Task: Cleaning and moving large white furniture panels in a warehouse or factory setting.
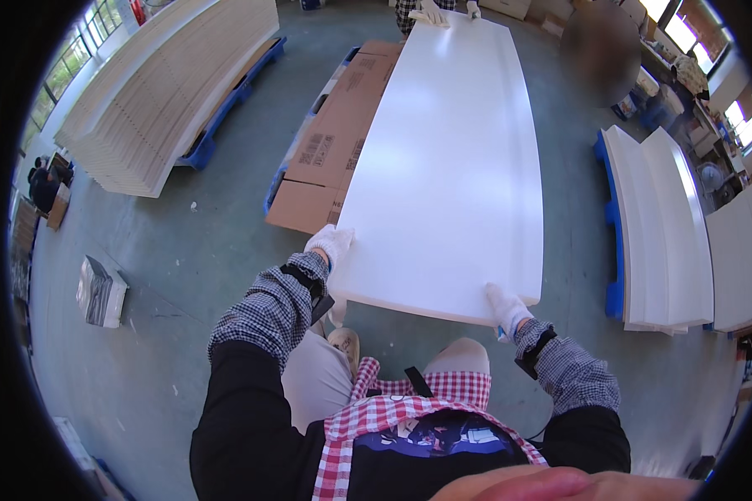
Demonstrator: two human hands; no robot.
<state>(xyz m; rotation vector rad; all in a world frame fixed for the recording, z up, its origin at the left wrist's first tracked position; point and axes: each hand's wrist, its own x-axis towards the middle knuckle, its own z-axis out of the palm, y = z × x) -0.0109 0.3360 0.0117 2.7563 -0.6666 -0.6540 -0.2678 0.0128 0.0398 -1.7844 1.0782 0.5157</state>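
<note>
A long white panel [443, 175] stretches away from me, held off the floor. My left hand [332, 244], in a white glove, grips its near left corner. On the near edge, toward the right corner, my gloved right hand [505, 307] is closed around the panel, thumb side on top. The fingers under the board are hidden on both sides. At the far end another person's gloved hands [433, 12] are on the same panel.
Flat brown cardboard [330, 138] lies on a pallet left of the panel. A tall stack of pale panels [171, 92] on a blue pallet stands far left. More white panels [656, 225] rest on a blue pallet at right. A small wrapped bundle [102, 292] sits on the floor.
</note>
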